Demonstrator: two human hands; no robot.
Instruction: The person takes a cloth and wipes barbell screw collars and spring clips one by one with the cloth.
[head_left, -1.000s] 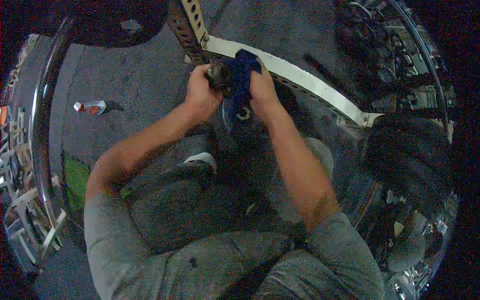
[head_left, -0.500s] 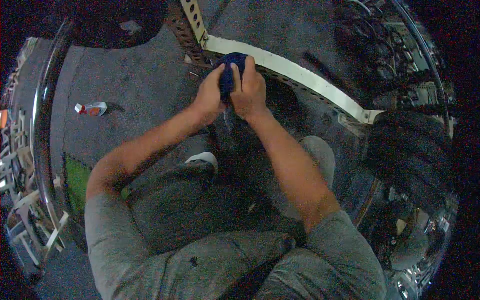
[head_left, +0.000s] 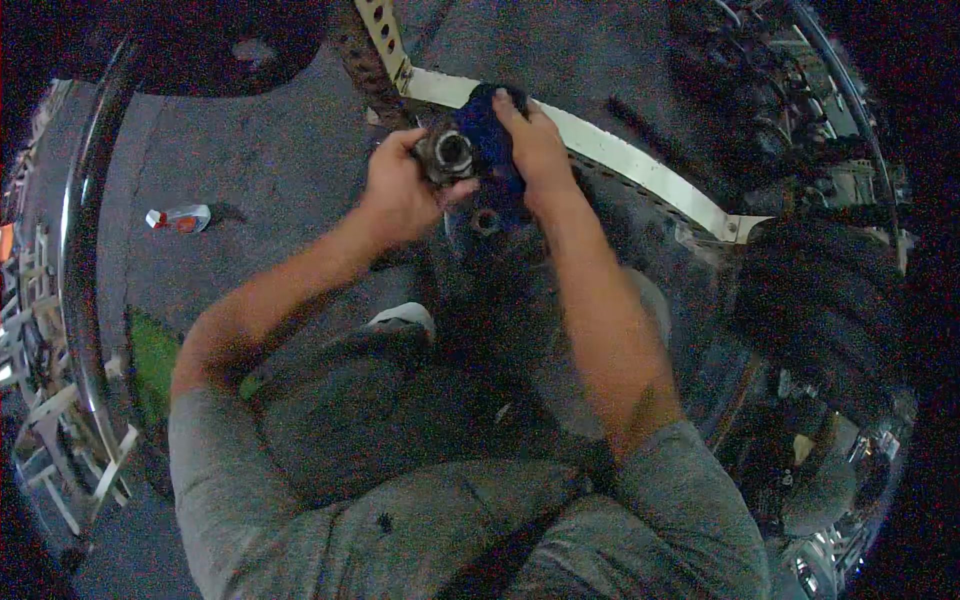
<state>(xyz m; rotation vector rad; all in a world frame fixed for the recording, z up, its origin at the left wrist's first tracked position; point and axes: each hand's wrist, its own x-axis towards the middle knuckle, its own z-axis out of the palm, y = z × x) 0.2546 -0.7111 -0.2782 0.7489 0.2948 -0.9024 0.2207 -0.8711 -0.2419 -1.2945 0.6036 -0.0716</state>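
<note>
A round, dirty metal part (head_left: pixel 449 155) with a hole through its middle sits in my left hand (head_left: pixel 397 185), whose fingers close around its rim. Beside it, my right hand (head_left: pixel 540 150) grips a dark blue cloth (head_left: pixel 492 135) that hangs down in folds. The cloth is right against the metal part; whether they touch I cannot tell. Just below them shows a smaller ring-shaped piece (head_left: pixel 486 221), partly covered by the cloth. Both hands are held out ahead of my lap, in front of the white metal frame.
A pale perforated metal bar (head_left: pixel 640 160) runs behind my hands. On the grey floor to the left lies a clear plastic bottle (head_left: pixel 180 218). Black tyres (head_left: pixel 820 300) are at the right, and a patch of green turf (head_left: pixel 152 365) is at the left.
My right hand and the blue cloth have moved right, off the metal part. That part was covered before and now shows in my left hand, which has shifted slightly left.
</note>
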